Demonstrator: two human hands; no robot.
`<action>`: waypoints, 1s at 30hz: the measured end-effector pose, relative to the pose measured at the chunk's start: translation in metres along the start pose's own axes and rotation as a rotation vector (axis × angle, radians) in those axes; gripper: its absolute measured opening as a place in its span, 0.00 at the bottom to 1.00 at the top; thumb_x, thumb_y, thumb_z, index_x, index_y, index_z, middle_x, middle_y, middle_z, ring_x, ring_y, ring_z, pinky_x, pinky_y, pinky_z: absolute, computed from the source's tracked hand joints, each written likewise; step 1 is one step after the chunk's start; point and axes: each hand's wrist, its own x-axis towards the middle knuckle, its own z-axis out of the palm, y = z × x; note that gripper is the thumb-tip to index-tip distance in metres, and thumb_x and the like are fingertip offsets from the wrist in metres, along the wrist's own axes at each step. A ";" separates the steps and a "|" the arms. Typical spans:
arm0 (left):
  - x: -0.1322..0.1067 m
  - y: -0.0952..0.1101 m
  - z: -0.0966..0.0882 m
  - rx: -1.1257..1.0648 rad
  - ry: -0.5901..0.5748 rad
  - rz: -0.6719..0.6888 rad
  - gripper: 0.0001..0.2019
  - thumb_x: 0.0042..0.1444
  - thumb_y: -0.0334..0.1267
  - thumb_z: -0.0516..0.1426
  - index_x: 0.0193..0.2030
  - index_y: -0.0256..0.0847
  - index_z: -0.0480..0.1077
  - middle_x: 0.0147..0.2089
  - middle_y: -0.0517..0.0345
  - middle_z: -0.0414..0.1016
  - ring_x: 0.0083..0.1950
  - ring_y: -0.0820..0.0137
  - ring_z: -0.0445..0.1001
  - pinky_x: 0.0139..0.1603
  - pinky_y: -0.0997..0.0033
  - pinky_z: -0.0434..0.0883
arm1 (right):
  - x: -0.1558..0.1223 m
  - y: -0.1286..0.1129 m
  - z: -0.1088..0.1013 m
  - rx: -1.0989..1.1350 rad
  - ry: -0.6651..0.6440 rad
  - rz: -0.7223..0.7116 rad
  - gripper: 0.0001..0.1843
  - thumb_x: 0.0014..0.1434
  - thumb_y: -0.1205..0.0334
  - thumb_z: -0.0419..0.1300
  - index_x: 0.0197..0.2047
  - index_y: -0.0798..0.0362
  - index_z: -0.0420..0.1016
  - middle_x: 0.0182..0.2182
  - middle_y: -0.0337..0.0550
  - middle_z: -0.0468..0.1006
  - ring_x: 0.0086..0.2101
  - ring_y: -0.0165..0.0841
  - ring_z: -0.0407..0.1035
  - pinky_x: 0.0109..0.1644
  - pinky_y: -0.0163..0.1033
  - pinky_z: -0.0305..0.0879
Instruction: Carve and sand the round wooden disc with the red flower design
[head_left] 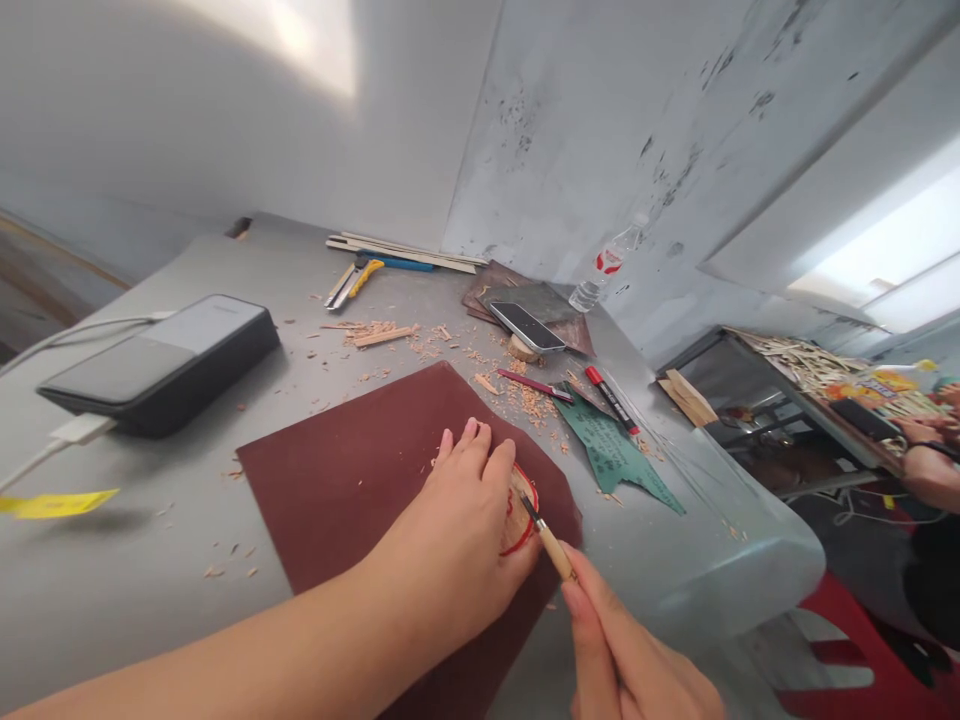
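Observation:
A round wood piece (519, 508) with red lines drawn on its face lies over a dark red-brown sheet (337, 455). My left hand (469, 520) presses across it, fingers over its far side and thumb along the near edge, hiding much of it. In my right hand (622, 640) is a wood carving tool (553, 548) with a pale wooden handle, pinched between thumb and fingers. Its dark metal tip touches or nearly touches the wood's marked face; I cannot tell which.
Wood shavings (525, 400) surround a red marker (611, 398), a green scrap sheet (611, 450) and a phone (526, 327). Toward the back are a yellow utility knife (354, 282) and a plastic bottle (606, 265). A power bank (165, 360) stands left. Another person's arm (930, 470) shows right.

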 end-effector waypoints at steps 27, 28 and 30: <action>0.001 0.001 -0.001 -0.008 0.018 -0.035 0.43 0.63 0.55 0.55 0.74 0.18 0.56 0.77 0.26 0.57 0.80 0.44 0.49 0.78 0.39 0.51 | 0.057 0.021 -0.047 0.007 -0.307 -0.185 0.18 0.75 0.64 0.52 0.56 0.53 0.82 0.44 0.38 0.89 0.38 0.31 0.85 0.44 0.25 0.80; 0.001 0.001 0.000 -0.007 0.021 -0.034 0.43 0.64 0.55 0.55 0.74 0.18 0.56 0.77 0.26 0.57 0.80 0.44 0.49 0.78 0.39 0.51 | 0.058 0.020 -0.047 -0.009 -0.311 -0.199 0.18 0.75 0.64 0.51 0.55 0.54 0.82 0.44 0.39 0.89 0.37 0.31 0.86 0.43 0.26 0.80; 0.000 0.000 0.001 -0.005 0.031 -0.031 0.44 0.64 0.55 0.55 0.74 0.18 0.56 0.77 0.25 0.56 0.80 0.44 0.49 0.78 0.39 0.51 | 0.060 0.020 -0.047 -0.041 -0.312 -0.239 0.19 0.76 0.64 0.50 0.56 0.56 0.82 0.43 0.40 0.89 0.37 0.32 0.86 0.45 0.27 0.80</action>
